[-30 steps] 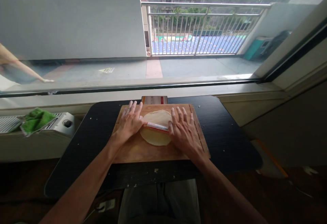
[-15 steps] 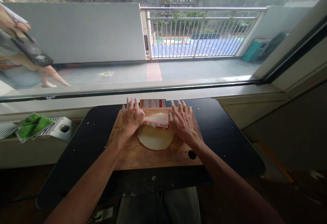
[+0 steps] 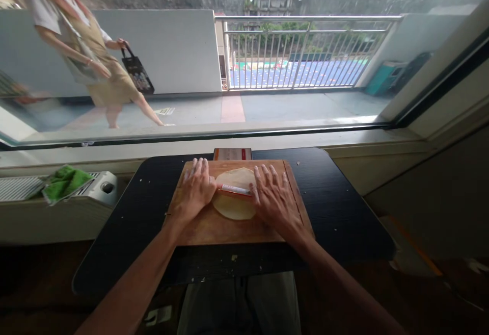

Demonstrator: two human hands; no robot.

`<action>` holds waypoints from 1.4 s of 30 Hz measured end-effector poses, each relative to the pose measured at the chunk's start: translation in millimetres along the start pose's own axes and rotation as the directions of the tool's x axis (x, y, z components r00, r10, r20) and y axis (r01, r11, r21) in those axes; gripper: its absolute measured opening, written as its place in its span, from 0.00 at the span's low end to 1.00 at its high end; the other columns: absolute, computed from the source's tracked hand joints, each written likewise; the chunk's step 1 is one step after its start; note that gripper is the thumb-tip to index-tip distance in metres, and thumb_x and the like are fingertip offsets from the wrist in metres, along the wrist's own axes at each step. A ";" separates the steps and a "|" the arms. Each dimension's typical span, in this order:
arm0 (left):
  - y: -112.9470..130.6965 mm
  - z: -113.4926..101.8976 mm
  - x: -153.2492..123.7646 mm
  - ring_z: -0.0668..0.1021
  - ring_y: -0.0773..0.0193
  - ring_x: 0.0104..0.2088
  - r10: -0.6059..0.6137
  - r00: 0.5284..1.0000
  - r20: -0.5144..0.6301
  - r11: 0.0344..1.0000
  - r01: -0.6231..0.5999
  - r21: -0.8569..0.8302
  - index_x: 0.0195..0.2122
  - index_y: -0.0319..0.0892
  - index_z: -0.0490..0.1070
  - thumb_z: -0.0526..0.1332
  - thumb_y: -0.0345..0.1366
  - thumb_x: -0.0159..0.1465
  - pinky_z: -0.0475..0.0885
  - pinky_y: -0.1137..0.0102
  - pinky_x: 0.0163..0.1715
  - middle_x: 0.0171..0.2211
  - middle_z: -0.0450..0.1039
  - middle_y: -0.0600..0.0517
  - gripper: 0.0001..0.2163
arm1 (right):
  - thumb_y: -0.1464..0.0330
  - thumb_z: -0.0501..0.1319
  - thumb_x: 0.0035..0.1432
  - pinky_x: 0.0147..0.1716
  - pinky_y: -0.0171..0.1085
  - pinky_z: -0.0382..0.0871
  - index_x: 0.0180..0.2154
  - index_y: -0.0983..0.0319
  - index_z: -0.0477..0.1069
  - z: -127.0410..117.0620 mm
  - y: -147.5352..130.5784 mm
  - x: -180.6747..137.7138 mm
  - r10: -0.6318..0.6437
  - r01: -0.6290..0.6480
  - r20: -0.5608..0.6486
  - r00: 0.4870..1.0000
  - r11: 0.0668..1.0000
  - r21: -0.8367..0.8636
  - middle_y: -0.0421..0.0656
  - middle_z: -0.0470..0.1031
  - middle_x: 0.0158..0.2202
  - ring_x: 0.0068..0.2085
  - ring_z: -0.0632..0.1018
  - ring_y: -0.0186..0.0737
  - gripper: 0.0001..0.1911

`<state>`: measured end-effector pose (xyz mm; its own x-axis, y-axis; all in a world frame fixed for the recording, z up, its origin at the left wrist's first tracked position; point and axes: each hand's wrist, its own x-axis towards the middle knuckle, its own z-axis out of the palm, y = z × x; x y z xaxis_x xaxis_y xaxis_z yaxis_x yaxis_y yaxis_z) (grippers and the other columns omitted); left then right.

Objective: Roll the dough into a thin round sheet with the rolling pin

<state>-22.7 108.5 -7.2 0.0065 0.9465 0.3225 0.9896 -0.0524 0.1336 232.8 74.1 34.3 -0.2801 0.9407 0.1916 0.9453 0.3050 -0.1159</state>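
A round flat sheet of pale dough point(image 3: 234, 206) lies on a wooden cutting board point(image 3: 214, 228). Across the dough's middle lies a thin rolling pin point(image 3: 235, 190) with a red and white label. My left hand point(image 3: 196, 188) rests flat on the pin's left end with fingers stretched out. My right hand point(image 3: 273, 200) lies flat on its right end, fingers spread. Both palms hide the pin's ends.
The board sits on a black table point(image 3: 332, 207) speckled with dough crumbs, below a big window. A small red and white box point(image 3: 232, 154) stands behind the board. A green cloth point(image 3: 64, 182) lies on a white heater at left. A person with a bag walks outside.
The pin and both hands rolled forward over the dough, then back toward me to its middle. Outside, a person has walked into view from the left.
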 end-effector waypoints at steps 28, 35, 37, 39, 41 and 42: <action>3.2 1.5 20.9 0.62 0.36 0.80 -0.001 1.000 0.013 0.999 0.000 0.053 0.75 0.25 0.65 0.49 0.34 0.74 0.64 0.38 0.75 0.76 0.64 0.26 0.31 | 0.52 0.44 0.84 0.80 0.67 0.43 0.81 0.63 0.56 -2.9 25.4 21.7 -0.036 0.032 0.103 0.994 0.999 0.044 0.53 0.60 0.81 0.82 0.56 0.60 0.36; 20.8 4.3 68.0 0.59 0.36 0.81 -0.132 0.980 0.150 0.991 0.132 0.010 0.78 0.25 0.60 0.51 0.33 0.70 0.63 0.40 0.76 0.79 0.58 0.28 0.35 | 0.55 0.43 0.84 0.79 0.70 0.46 0.82 0.63 0.52 4.6 24.4 24.6 0.053 -0.068 0.160 0.986 0.993 0.094 0.54 0.55 0.82 0.83 0.53 0.61 0.35; 26.1 9.9 88.5 0.56 0.38 0.82 -0.135 0.975 0.178 0.990 0.139 -0.011 0.80 0.25 0.56 0.51 0.34 0.70 0.60 0.41 0.78 0.80 0.56 0.29 0.37 | 0.56 0.42 0.84 0.78 0.71 0.46 0.82 0.63 0.52 5.0 18.5 16.2 0.048 -0.064 0.150 0.987 0.992 0.104 0.55 0.54 0.82 0.83 0.53 0.61 0.35; 32.2 15.0 105.2 0.52 0.41 0.83 -0.120 0.975 0.186 0.992 0.125 -0.014 0.81 0.25 0.53 0.51 0.35 0.70 0.55 0.41 0.80 0.81 0.53 0.31 0.38 | 0.57 0.42 0.84 0.78 0.72 0.44 0.83 0.64 0.51 4.2 10.9 8.8 0.049 -0.062 0.123 0.991 0.993 0.103 0.56 0.54 0.83 0.83 0.52 0.63 0.35; 39.1 17.8 117.7 0.50 0.42 0.84 -0.090 0.976 0.199 0.996 0.093 -0.006 0.81 0.25 0.51 0.51 0.34 0.70 0.53 0.41 0.80 0.82 0.51 0.32 0.38 | 0.59 0.43 0.84 0.78 0.74 0.41 0.83 0.64 0.50 3.4 2.4 3.6 0.060 -0.069 0.093 0.994 0.993 0.100 0.56 0.52 0.83 0.83 0.51 0.63 0.35; 42.6 17.9 122.3 0.49 0.42 0.84 -0.070 0.975 0.209 0.997 0.072 0.001 0.81 0.24 0.50 0.50 0.34 0.69 0.53 0.41 0.80 0.82 0.50 0.31 0.39 | 0.59 0.44 0.83 0.78 0.74 0.41 0.83 0.65 0.49 3.3 -1.7 1.7 0.066 -0.074 0.080 0.995 0.992 0.100 0.57 0.52 0.83 0.83 0.50 0.63 0.35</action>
<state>22.8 227.8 21.2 -0.0331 0.9935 0.1091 0.9877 0.0158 0.1555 230.2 75.7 31.7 -0.2296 0.9676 0.1052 0.9419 0.2482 -0.2262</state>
